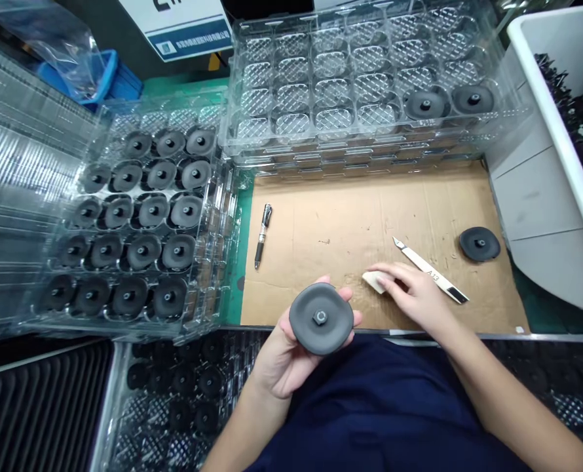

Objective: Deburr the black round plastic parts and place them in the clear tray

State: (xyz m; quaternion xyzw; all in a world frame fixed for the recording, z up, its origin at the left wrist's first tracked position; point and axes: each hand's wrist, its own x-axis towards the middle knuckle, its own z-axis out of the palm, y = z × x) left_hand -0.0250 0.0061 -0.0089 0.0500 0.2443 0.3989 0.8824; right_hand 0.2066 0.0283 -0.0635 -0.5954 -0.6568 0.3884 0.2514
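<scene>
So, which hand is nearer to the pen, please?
Left. The left hand is below and right of the pen in the picture; the right hand is farther right.

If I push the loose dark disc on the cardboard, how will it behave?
The dark disc likely slides rather than rolls, lying flat on the cardboard. It's probably stiff: the similar disc in the left hand shows no sag.

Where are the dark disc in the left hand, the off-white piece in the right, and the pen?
Dark disc (321, 318): head view, on the raised nub at its middle.
Off-white piece (373, 281): head view, on its exposed end, clear of the fingers (388, 284).
Pen (263, 237): head view, mid-barrel.
</scene>
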